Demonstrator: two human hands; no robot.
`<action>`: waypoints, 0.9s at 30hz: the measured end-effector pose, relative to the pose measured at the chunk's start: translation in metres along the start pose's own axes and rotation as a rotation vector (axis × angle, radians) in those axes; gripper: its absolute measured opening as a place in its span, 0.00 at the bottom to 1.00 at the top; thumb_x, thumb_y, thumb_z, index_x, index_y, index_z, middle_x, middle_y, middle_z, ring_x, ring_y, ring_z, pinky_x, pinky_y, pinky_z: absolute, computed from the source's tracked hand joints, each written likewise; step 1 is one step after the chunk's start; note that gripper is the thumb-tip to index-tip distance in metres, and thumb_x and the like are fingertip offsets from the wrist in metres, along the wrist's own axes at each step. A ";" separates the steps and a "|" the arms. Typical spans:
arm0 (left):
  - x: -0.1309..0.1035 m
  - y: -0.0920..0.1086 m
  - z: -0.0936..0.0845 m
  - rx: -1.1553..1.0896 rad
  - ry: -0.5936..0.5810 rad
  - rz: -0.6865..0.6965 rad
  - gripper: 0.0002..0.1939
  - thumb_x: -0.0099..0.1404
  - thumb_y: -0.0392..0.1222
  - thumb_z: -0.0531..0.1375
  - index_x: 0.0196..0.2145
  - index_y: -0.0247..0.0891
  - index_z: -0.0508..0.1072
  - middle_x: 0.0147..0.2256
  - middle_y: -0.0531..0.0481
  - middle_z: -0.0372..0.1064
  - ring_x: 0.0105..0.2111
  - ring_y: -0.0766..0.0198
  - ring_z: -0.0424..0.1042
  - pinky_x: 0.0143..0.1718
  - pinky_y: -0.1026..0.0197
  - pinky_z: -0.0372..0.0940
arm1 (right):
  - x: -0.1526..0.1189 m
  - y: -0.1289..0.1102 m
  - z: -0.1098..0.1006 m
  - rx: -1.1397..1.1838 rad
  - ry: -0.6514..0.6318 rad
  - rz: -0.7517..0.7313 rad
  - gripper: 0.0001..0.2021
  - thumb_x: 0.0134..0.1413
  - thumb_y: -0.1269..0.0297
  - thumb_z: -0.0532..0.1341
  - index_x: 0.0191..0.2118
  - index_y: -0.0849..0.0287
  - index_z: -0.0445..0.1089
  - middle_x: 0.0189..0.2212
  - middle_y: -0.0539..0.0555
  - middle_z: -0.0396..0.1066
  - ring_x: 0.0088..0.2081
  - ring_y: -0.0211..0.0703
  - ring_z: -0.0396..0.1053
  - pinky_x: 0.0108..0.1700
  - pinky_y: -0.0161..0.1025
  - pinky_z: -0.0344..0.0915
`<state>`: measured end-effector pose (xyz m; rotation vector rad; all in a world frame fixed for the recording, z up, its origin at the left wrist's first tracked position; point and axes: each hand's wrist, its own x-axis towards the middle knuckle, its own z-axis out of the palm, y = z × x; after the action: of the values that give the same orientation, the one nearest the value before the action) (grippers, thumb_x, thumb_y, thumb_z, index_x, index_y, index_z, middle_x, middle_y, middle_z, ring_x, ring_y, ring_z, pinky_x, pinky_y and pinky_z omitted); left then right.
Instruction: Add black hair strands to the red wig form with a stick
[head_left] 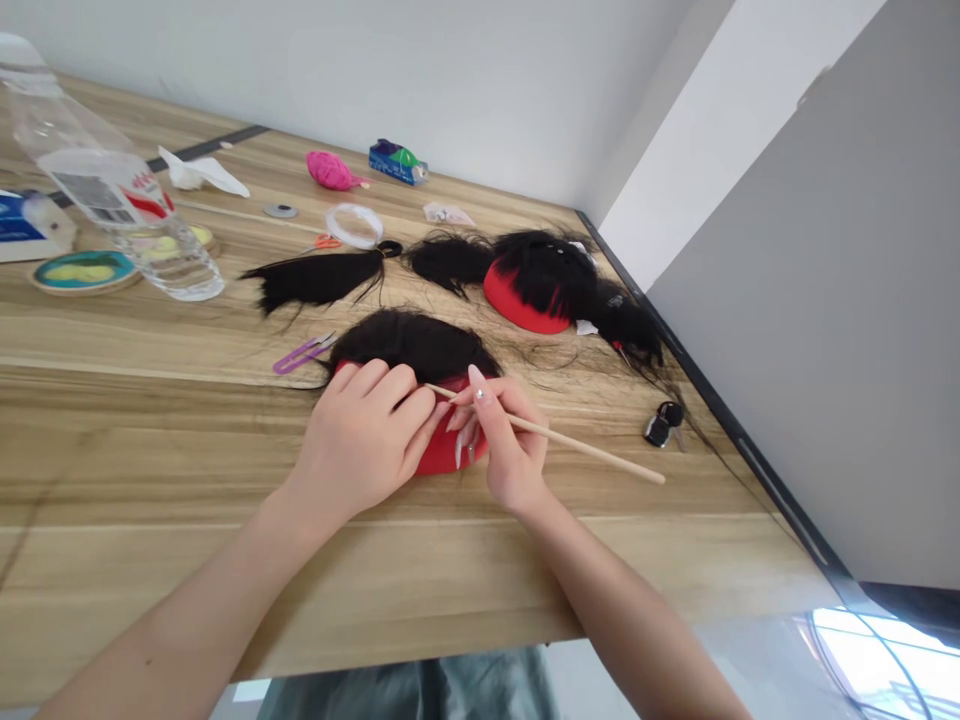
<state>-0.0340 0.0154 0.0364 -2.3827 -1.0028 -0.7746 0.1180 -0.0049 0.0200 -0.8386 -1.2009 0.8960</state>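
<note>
In front of me a rounded red form point(442, 455) topped with black hair point(409, 340) rests on the wooden table. My left hand point(367, 425) lies over its near left side, fingers bent and pressed together at the hair's edge. What those fingertips pinch is hidden. A thin wooden stick point(592, 450) is gripped in my right hand point(510, 430), between thumb and fingers like a pen. Its tip meets the form beside my left fingers, while the other end points right. Purple thread snips point(300, 355) lie just left of the hair.
Behind are a second red form point(517, 300) with hair, a tied hair bundle point(322, 278), orange-handled scissors point(324, 242) and a clear ring point(354, 226). A plastic bottle point(112, 190) stands left. Keys point(664, 425) lie right, near the partition. Pink yarn point(332, 170) sits by the wall.
</note>
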 end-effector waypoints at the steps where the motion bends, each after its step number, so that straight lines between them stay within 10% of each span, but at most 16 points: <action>1: 0.000 0.000 0.000 -0.007 -0.007 -0.002 0.12 0.67 0.39 0.54 0.26 0.37 0.70 0.26 0.46 0.64 0.29 0.57 0.59 0.30 0.54 0.54 | -0.001 0.001 0.000 -0.021 -0.013 -0.013 0.12 0.62 0.58 0.58 0.31 0.58 0.72 0.20 0.48 0.69 0.18 0.32 0.63 0.21 0.31 0.62; 14: 0.000 -0.002 0.000 -0.016 0.005 0.010 0.11 0.64 0.37 0.52 0.26 0.38 0.70 0.27 0.44 0.66 0.29 0.56 0.59 0.28 0.54 0.55 | -0.004 0.001 -0.001 -0.491 -0.194 -0.413 0.08 0.62 0.69 0.56 0.33 0.56 0.70 0.24 0.50 0.70 0.25 0.37 0.66 0.31 0.37 0.66; 27: 0.000 -0.002 -0.001 0.007 -0.004 0.032 0.10 0.65 0.37 0.53 0.28 0.37 0.70 0.26 0.46 0.64 0.29 0.56 0.60 0.29 0.54 0.54 | -0.004 -0.003 -0.003 -0.447 -0.179 -0.337 0.06 0.62 0.70 0.57 0.37 0.58 0.71 0.27 0.51 0.73 0.27 0.37 0.69 0.32 0.35 0.67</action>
<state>-0.0359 0.0164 0.0373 -2.3891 -0.9644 -0.7537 0.1209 -0.0099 0.0203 -0.8828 -1.6781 0.4372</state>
